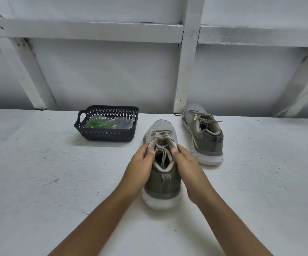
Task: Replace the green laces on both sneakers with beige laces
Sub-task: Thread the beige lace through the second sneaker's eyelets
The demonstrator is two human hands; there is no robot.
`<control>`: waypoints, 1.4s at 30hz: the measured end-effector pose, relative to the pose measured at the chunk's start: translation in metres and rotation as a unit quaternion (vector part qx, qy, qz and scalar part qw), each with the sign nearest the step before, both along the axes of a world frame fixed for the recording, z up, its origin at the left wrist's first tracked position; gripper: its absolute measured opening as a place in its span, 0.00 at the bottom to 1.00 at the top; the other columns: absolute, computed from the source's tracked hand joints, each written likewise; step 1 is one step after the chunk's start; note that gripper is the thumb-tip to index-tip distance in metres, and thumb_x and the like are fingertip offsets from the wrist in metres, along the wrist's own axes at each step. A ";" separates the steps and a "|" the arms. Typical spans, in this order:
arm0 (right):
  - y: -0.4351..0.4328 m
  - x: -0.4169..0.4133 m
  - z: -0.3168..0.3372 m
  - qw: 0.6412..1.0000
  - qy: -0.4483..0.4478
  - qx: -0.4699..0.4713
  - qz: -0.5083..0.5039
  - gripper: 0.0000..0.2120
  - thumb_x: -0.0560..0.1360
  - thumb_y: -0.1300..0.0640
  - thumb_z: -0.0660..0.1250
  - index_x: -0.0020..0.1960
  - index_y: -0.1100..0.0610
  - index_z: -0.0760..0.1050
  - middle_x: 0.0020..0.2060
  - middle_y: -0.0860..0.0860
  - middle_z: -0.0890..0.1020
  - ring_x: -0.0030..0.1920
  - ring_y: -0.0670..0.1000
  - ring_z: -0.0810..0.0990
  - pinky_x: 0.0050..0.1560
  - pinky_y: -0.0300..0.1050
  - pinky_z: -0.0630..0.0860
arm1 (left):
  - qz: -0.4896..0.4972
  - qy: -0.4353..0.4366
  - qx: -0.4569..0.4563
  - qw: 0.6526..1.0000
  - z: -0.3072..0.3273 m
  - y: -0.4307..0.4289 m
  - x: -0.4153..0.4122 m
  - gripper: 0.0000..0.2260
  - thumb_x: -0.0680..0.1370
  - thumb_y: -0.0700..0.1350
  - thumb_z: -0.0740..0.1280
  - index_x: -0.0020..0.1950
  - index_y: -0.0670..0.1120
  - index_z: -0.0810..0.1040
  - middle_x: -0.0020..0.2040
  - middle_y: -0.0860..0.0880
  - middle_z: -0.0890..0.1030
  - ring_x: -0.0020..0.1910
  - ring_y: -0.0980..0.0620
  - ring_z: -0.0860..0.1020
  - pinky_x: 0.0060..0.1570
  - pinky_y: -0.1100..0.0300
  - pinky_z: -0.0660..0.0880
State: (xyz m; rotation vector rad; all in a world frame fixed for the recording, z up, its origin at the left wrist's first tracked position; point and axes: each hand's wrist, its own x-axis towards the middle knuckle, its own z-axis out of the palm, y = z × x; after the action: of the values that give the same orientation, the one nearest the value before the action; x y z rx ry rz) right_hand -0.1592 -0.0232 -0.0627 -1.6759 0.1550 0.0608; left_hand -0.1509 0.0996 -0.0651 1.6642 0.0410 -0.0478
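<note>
Beside the basket point(105, 135), left hand point(140, 161) and right hand point(188, 163) grip one sneaker point(160, 127); logo point(166, 177) illegible.

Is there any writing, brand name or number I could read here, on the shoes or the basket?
No readable text anywhere.
near sneaker: pale mark on the heel, a pattern, no legible letters.
far sneaker: patterned heel patch, too blurred to read.
black basket: no label seen.
plastic bag holding green laces: no print seen.

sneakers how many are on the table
2. The near sneaker is held by the left hand and right hand; the far sneaker stands behind it to the right. None seem hidden.
</note>
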 end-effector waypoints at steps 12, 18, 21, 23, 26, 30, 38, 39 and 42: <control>-0.013 0.084 0.021 0.997 -0.054 -0.015 -0.061 0.12 0.80 0.57 0.54 0.61 0.53 0.71 0.47 0.47 0.78 0.49 0.46 0.75 0.55 0.44 0.70 | -0.020 -0.018 -0.040 0.999 0.002 -0.030 0.099 0.11 0.79 0.44 0.60 0.58 0.53 0.79 0.56 0.48 0.82 0.57 0.51 0.79 0.64 0.48 0.72; -0.017 0.090 0.018 0.997 -0.040 -0.061 -0.015 0.19 0.81 0.51 0.52 0.71 0.55 0.64 0.66 0.51 0.72 0.66 0.50 0.70 0.67 0.47 0.65 | -0.028 -0.017 -0.022 0.999 -0.007 -0.029 0.115 0.15 0.79 0.45 0.60 0.64 0.49 0.77 0.58 0.48 0.81 0.58 0.51 0.78 0.64 0.48 0.71; -0.025 0.083 0.026 0.982 -0.033 -0.185 -0.001 0.21 0.81 0.50 0.52 0.71 0.56 0.65 0.68 0.55 0.72 0.68 0.54 0.69 0.67 0.47 0.65 | -0.038 -0.036 -0.007 0.999 -0.004 -0.027 0.106 0.16 0.81 0.48 0.57 0.68 0.50 0.73 0.63 0.51 0.78 0.62 0.55 0.75 0.67 0.53 0.68; -0.036 0.072 0.040 0.951 -0.098 -0.294 -0.004 0.18 0.80 0.53 0.56 0.66 0.57 0.73 0.59 0.55 0.79 0.59 0.52 0.76 0.53 0.38 0.70 | -0.035 -0.056 -0.009 0.998 0.001 -0.027 0.097 0.16 0.83 0.49 0.54 0.68 0.49 0.73 0.63 0.51 0.77 0.63 0.57 0.74 0.67 0.56 0.67; -0.058 0.062 0.063 0.892 -0.216 -0.397 -0.031 0.13 0.79 0.57 0.60 0.58 0.58 0.80 0.48 0.55 0.84 0.47 0.52 0.79 0.39 0.33 0.67 | -0.030 -0.089 -0.006 0.996 -0.004 -0.029 0.087 0.21 0.82 0.55 0.52 0.69 0.48 0.71 0.66 0.51 0.75 0.66 0.57 0.71 0.70 0.56 0.65; -0.092 0.080 0.060 0.837 -0.225 -0.497 -0.039 0.15 0.79 0.54 0.59 0.49 0.62 0.81 0.45 0.58 0.81 0.49 0.59 0.78 0.48 0.49 0.71 | -0.030 -0.125 0.010 0.992 -0.009 -0.036 0.080 0.28 0.79 0.63 0.53 0.73 0.49 0.67 0.70 0.55 0.70 0.69 0.60 0.66 0.70 0.63 0.61; -0.099 0.081 0.032 0.820 -0.070 -0.567 0.030 0.23 0.80 0.40 0.46 0.58 0.52 0.75 0.61 0.54 0.75 0.58 0.59 0.74 0.56 0.54 0.68 | -0.016 -0.122 0.022 0.992 -0.014 -0.036 0.083 0.21 0.82 0.53 0.53 0.73 0.47 0.65 0.69 0.55 0.68 0.67 0.61 0.65 0.62 0.73 0.59; -0.099 0.081 0.030 0.817 -0.072 -0.572 0.028 0.23 0.80 0.40 0.47 0.58 0.52 0.75 0.61 0.54 0.75 0.57 0.59 0.75 0.56 0.54 0.68 | -0.009 -0.117 0.024 0.993 -0.014 -0.037 0.082 0.21 0.82 0.52 0.53 0.73 0.47 0.64 0.69 0.55 0.67 0.67 0.61 0.64 0.60 0.74 0.57; -0.102 0.083 0.027 0.847 -0.098 -0.522 0.005 0.21 0.80 0.43 0.50 0.50 0.55 0.76 0.47 0.54 0.79 0.51 0.59 0.77 0.48 0.50 0.70 | -0.007 -0.133 0.036 0.990 -0.014 -0.040 0.078 0.22 0.82 0.51 0.55 0.75 0.45 0.61 0.71 0.55 0.66 0.66 0.63 0.62 0.56 0.80 0.55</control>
State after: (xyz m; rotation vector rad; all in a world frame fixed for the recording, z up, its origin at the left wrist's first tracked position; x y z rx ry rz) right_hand -0.0764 -0.1248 -0.0352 -2.7636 0.0094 -0.2328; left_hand -0.0725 0.0598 -0.0788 1.7303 -0.1732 0.1673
